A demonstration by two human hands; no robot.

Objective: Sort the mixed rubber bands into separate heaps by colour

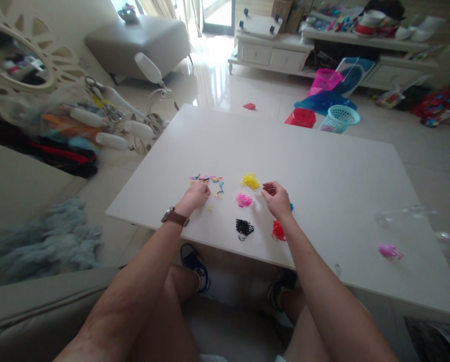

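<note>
My left hand [198, 195] is at the mixed-colour rubber bands [215, 179] on the left of the table, fingers bent down and pressed together. Whatever sits between those fingertips is hidden. My right hand [276, 198] hovers just right of a yellow pile of rubber bands [250, 181], fingers loosely curved and apart, with nothing visible in them. Between the hands lies a pink pile [243, 200], with a black pile [244, 229] nearer me. A red pile [278, 231] is partly behind my right wrist. Only a sliver of a blue pile [292, 206] shows past that hand.
The white table [285, 146] spans the front. At its right lie a pink bundle [389, 251] and a clear container [402, 215]. A lamp with white shades [138, 129] stands beyond the left edge. Baskets [340, 119] sit on the floor past the far edge.
</note>
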